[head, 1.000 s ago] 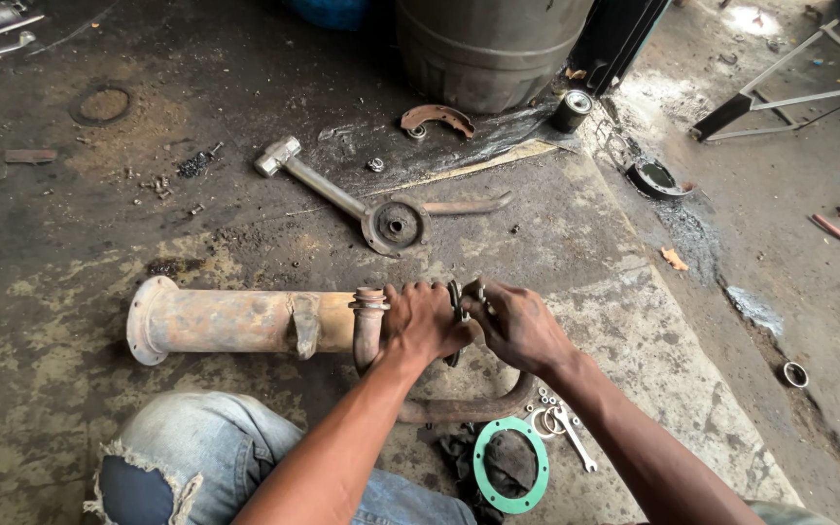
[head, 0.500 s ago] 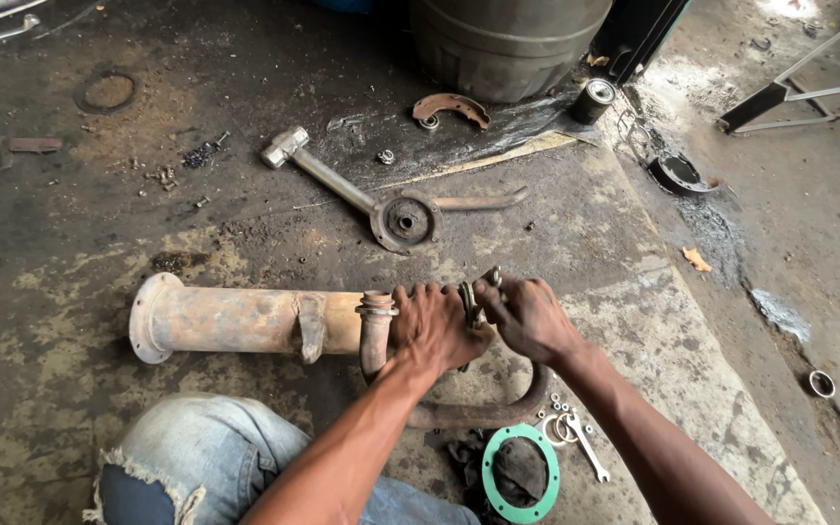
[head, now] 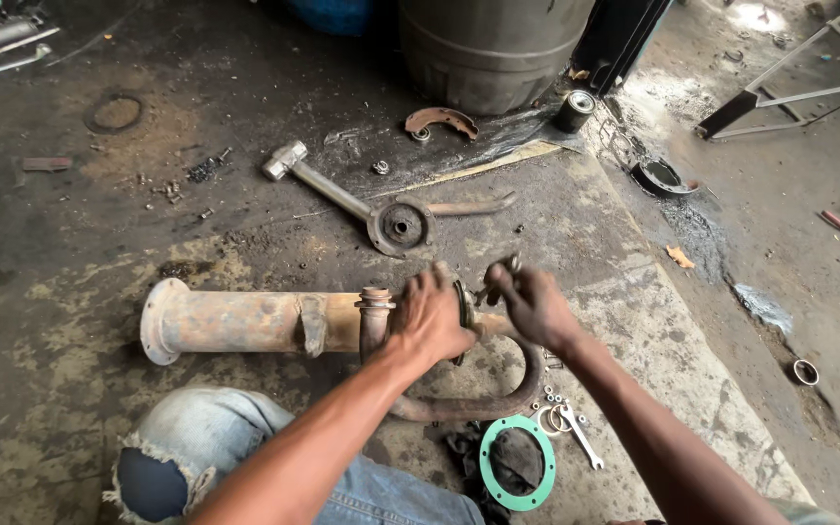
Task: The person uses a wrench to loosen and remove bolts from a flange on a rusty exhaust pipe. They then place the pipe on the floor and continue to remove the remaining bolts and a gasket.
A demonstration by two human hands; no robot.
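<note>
1. While the long rusty metal pipe (head: pixel 245 323) lies left-to-right on the floor (head: pixel 148 214), the left hand (head: pixel 430 321) clamps its flanged end.
2. Just right, the right hand (head: pixel 534 303) pinches a small bolt (head: pixel 498 282) at that flange.

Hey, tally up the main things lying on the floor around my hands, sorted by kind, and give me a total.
Rusty flanged pipe: 1
Curved pipe: 1
Green ring gasket: 1
Hammer: 1
Wrench: 1
Curved brake shoe: 1
Total: 6
Left hand grips the pipe joint; right hand pinches a small part there.
</note>
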